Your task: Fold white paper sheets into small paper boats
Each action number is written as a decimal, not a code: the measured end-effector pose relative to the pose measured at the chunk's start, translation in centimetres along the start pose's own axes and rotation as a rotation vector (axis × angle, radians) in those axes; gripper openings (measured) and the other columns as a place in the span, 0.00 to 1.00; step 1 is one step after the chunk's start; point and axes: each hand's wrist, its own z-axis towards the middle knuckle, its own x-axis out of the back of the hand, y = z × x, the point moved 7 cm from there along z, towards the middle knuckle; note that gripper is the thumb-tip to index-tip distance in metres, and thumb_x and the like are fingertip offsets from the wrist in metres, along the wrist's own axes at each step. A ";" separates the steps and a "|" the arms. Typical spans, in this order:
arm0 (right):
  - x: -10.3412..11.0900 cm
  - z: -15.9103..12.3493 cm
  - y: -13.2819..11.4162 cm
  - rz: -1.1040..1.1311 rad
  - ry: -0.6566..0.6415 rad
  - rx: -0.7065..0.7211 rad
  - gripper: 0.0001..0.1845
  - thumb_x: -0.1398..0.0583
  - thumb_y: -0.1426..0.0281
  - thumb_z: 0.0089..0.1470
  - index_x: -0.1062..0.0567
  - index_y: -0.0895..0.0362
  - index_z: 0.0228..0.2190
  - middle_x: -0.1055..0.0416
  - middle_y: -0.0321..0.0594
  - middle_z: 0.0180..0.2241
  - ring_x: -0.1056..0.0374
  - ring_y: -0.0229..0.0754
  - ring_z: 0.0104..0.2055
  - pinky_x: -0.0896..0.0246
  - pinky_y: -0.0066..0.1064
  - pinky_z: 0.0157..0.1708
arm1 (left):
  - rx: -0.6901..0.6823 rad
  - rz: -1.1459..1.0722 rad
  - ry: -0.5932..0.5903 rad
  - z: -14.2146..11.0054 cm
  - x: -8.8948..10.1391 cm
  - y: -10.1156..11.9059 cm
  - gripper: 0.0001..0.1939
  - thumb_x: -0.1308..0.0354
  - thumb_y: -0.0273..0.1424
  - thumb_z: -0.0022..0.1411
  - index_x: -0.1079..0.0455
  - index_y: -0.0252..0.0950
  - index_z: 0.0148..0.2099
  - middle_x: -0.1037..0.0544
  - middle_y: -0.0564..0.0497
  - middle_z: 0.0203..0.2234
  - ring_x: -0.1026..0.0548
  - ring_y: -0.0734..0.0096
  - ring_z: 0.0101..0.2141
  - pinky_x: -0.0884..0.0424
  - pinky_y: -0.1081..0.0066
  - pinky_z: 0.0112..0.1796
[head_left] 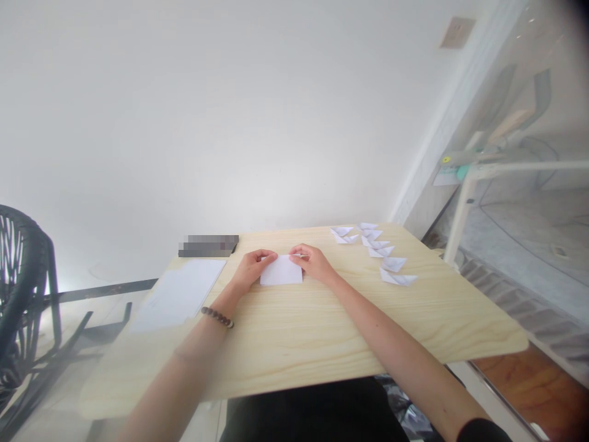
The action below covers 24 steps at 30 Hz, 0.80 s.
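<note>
A small white rectangle of folded paper (pixel 281 271) lies at the middle of the wooden table, between my hands. My left hand (pixel 252 267) pinches its upper left corner, thumb on top. At the upper right corner my right hand (pixel 313 263) grips the same paper with thumb and fingers. The far edge of the paper is partly hidden by my fingertips. Off to the right sit several folded paper boats (pixel 378 248), set out in a loose line. A stack of flat white paper sheets (pixel 179 294) rests left of my left forearm.
The pale wooden table (pixel 294 344) stands against a white wall. A dark, pixelated object (pixel 208 246) lies at its back left corner. A dark woven chair (pixel 21 288) is at the left, and a white metal frame (pixel 462 209) stands beyond the right edge.
</note>
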 end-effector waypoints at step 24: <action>0.1 0.1 0.7 0.052 0.001 -0.065 0.16 0.41 0.64 0.43 0.34 0.56 0.36 0.29 0.38 0.31 0.34 0.35 0.28 0.40 0.27 0.29 | 0.006 -0.100 0.057 0.3 0.2 -0.7 0.20 0.38 0.42 0.41 0.29 0.34 0.34 0.25 0.48 0.31 0.30 0.71 0.28 0.38 0.74 0.27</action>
